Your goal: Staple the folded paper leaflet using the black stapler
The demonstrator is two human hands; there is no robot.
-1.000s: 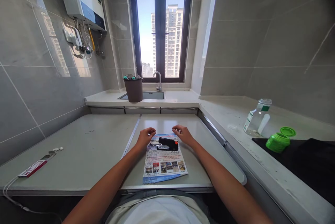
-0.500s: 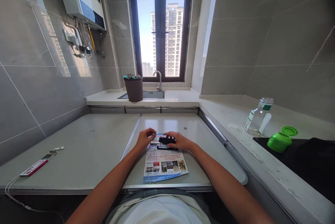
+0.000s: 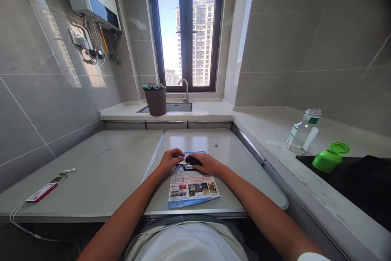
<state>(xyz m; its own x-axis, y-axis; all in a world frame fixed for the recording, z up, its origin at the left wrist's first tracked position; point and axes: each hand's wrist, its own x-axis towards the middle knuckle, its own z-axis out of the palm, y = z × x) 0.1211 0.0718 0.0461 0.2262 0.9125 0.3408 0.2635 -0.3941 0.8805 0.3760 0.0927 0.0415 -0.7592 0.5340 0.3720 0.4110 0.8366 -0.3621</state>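
A printed leaflet [image 3: 194, 189] with rows of text and small photos lies on the folding table, partly under my hands. My right hand [image 3: 207, 163] curls over a black stapler [image 3: 193, 161], which rests on the upper part of the sheet. Its lower part, a dark bar with pale lettering, shows just below my fingers. To the left, my left hand [image 3: 171, 160] has its thumb and fingertips pinched together close to the stapler's end. Something thin and light-coloured seems to be between them, too small to make out.
Two small grey strips [image 3: 216, 145] lie beyond my right hand. A red-and-white power strip [image 3: 45, 191] with a cable is at far left. On the right counter stand a glass bottle [image 3: 303, 132] and a green jar [image 3: 328, 160]. A brown bin [image 3: 155, 100] stands by the sink.
My right hand has moved slightly left and covers more of the stapler, whose two dark parts appear closer together. My left hand stays pinched nearby. The view has tilted slightly.
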